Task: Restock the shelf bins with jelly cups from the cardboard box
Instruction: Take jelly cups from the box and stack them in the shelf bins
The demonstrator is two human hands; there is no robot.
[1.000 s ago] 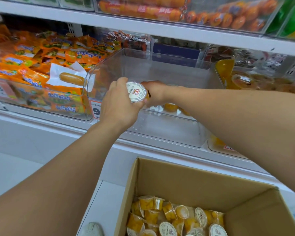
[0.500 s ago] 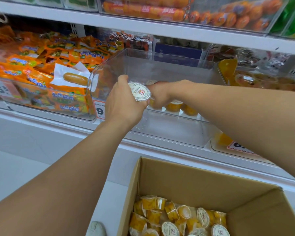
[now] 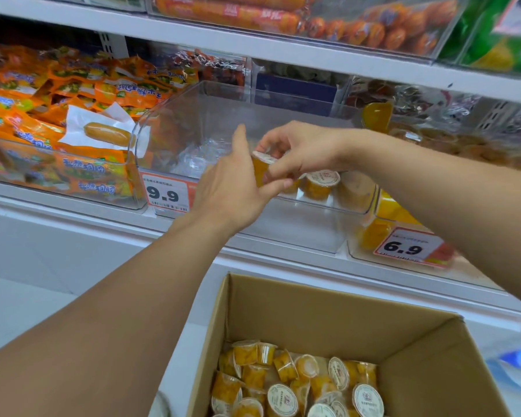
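A second ago the left hand (image 3: 232,191) gripped the jelly cup (image 3: 260,170) with its white lid facing the camera; now that cup lies tilted between both hands, lid turned up and away, and the right hand (image 3: 301,152) pinches it with curled fingers (image 3: 278,173); the left hand's fingers have straightened and lie pressed together under the cup. Both hands sit over the front wall of the clear bin (image 3: 193,121), which partly hides them from nothing but blocks sight of the bin's floor behind; a few more cups (image 3: 322,183) stand at its right end (one beside the right wrist). A 9.9 price tag (image 3: 166,195) hangs on the bin's front; orange snack packets (image 3: 73,91) fill the neighbouring bin on the left. Below, the cardboard box (image 3: 313,305) holds a loose heap of jelly cups (image 3: 295,383).
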